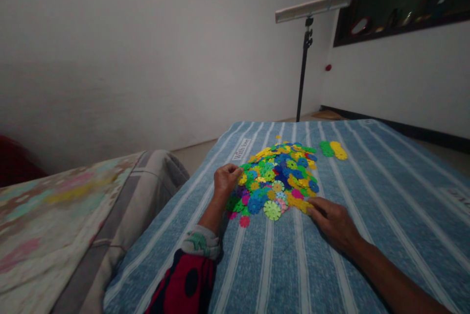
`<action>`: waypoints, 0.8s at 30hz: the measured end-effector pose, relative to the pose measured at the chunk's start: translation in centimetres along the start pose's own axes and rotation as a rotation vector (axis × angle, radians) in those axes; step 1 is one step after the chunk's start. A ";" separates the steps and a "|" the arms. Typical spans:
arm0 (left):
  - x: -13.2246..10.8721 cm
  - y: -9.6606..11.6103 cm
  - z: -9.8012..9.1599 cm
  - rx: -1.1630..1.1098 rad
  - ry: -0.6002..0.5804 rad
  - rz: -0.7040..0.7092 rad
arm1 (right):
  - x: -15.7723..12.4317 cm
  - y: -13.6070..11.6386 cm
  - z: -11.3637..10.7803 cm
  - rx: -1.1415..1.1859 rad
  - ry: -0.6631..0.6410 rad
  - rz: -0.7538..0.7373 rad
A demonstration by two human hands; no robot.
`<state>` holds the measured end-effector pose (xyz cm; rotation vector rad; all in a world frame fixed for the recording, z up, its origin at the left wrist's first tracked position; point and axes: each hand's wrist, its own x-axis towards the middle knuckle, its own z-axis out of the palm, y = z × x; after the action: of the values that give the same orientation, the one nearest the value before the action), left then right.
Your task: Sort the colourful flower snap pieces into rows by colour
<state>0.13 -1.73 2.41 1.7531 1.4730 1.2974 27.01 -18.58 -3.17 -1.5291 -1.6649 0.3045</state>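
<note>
A heap of colourful notched plastic discs (272,210) lies on the striped cloth, in yellow, green, blue, pink and purple. My left hand (225,180) is at the heap's left edge, thumb and fingers pinched together beside green and yellow discs; what is between the fingertips is too small to make out. At the near right edge, my right hand (333,219) pinches the end of some yellow discs (299,203) that appear joined in a short strip. Farther back on the right, a green row of discs (326,149) lies beside a yellow row of discs (338,151).
The blue and white striped cloth (286,275) covers the surface under the discs. To the left stands another surface with a flowered cover (55,216). Behind, a black stand (303,69) carries a long light panel (314,8) near the wall and a dark window (404,0).
</note>
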 end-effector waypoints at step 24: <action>-9.4 5.9 8.1 -0.126 -0.492 0.201 | 1.3 -2.2 0.0 0.515 0.056 0.147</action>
<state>10.39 -10.69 0.82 1.9907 0.9418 0.9287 25.55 -17.85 -1.19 -1.2523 -1.2995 0.7035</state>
